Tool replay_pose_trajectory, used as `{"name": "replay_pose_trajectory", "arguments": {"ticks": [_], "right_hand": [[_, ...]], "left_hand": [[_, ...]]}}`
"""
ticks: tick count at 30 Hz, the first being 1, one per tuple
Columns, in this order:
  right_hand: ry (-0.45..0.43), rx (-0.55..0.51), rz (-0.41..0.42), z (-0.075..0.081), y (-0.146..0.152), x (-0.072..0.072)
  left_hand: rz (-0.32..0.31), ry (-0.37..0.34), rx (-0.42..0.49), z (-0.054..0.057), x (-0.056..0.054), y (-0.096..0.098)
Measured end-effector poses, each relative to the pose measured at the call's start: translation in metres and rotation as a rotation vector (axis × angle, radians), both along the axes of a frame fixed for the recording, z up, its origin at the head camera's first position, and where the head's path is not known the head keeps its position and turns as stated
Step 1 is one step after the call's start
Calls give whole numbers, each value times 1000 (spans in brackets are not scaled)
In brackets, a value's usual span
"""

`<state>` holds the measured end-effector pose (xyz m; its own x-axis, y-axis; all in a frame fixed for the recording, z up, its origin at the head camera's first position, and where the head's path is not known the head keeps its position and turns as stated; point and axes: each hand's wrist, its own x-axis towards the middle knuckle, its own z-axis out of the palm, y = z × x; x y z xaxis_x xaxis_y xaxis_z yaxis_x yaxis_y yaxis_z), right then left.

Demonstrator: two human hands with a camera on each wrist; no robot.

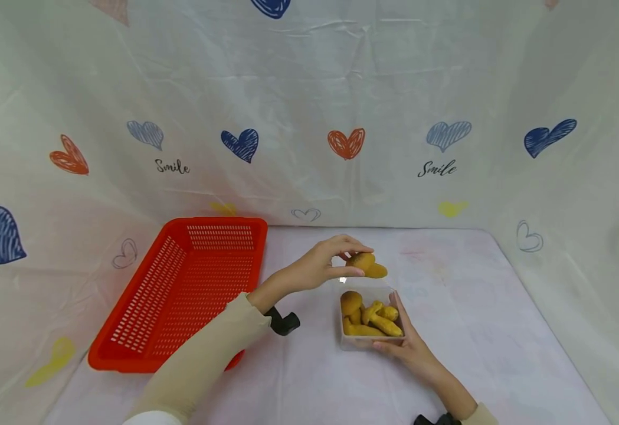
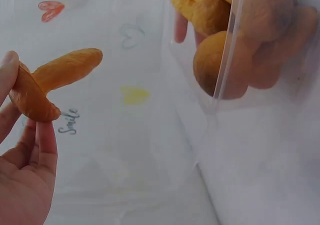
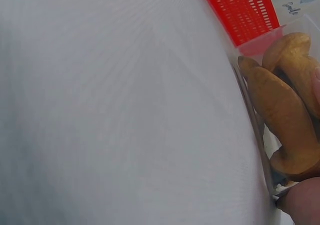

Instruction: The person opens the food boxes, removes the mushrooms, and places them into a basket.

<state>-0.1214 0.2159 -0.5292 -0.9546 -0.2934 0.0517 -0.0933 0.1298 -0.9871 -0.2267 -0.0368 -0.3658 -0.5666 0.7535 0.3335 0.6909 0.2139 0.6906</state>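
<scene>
My left hand [image 1: 336,258] pinches a yellow-brown mushroom [image 1: 366,265] by its cap, above the far side of a clear plastic box. In the left wrist view, the mushroom's stem [image 2: 72,67] points away from the fingers of the left hand [image 2: 30,160]. Several more mushrooms [image 1: 383,323] lie inside the clear plastic box [image 1: 347,343]. My right hand [image 1: 410,348] grips this box at its right side, thumb at the near wall and fingers along the far right. The right wrist view shows only the thumb [image 3: 302,202] and another fingertip of that hand, at the box's rim.
A red slotted plastic basket [image 1: 210,283] stands on the left of the table, its near right part behind the left forearm [image 1: 208,348]. White cloth printed with hearts covers the table [image 1: 468,307] and hangs as a backdrop [image 1: 298,106].
</scene>
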Motion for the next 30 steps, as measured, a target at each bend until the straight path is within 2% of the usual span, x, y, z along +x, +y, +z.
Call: {"name": "replay_pose_trajectory", "arguments": {"ticks": [5,14,22,26,30], "right_hand": [[15,10,0,1,0,1],[6,24,-2,1,-1,1],[-10,17,-3,2,-1,1],[-18,11,2,2,-2,1],[-15,7,3,2,-2,0]], "left_hand": [[64,-34,18,13,-1,-25],[202,-87,63,22,-5,-75],[308,-149,70,22,-4,-116],[379,-182,70,19,-2,-141],[424,-202,79,14,1,-164]]}}
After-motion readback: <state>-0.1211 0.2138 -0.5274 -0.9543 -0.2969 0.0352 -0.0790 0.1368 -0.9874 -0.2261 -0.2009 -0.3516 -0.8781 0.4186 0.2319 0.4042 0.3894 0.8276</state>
